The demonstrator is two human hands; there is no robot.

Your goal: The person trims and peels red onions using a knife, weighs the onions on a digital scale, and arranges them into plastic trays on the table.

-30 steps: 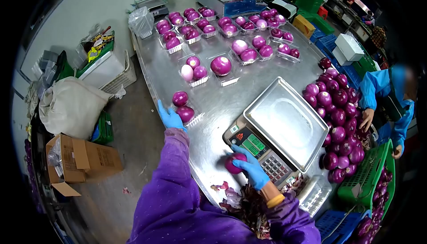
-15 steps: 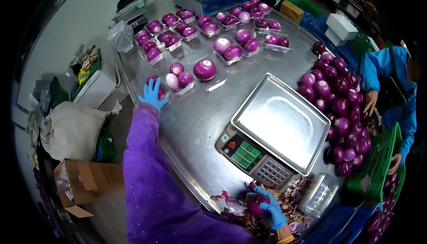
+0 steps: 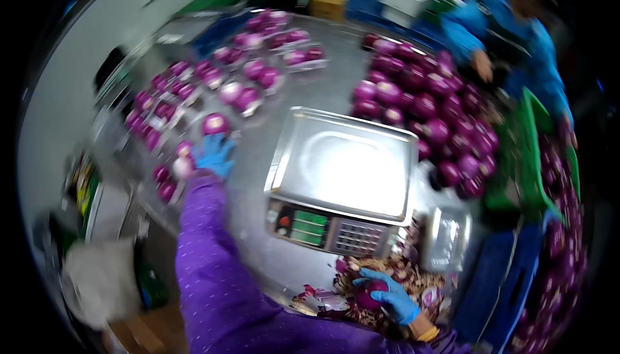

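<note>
My left hand (image 3: pixel 215 155), in a blue glove, is over the left part of the steel table with its fingers apart and nothing visible in them. Its fingertips are close to a large red onion (image 3: pixel 215 123) in a clear tray; motion blur hides whether they touch the tray. Beside the wrist sits a paler onion (image 3: pixel 183 167) among other trayed onions. At the front edge, my gloved right hand (image 3: pixel 399 301) grips a red onion (image 3: pixel 370 294) above loose onion skins (image 3: pixel 413 275).
A digital scale (image 3: pixel 345 163) stands mid-table. Right of it lie a heap of red onions (image 3: pixel 436 131) and clear plastic trays (image 3: pixel 445 239). A green crate (image 3: pixel 516 160) and blue crate (image 3: pixel 494 280) flank the right edge. A co-worker in a blue jacket (image 3: pixel 465 28) stands beyond the heap.
The view has swung right, so the table's contents appear further left. My left hand has shifted from the tray at the left edge toward the large single onion. My right hand keeps its onion.
</note>
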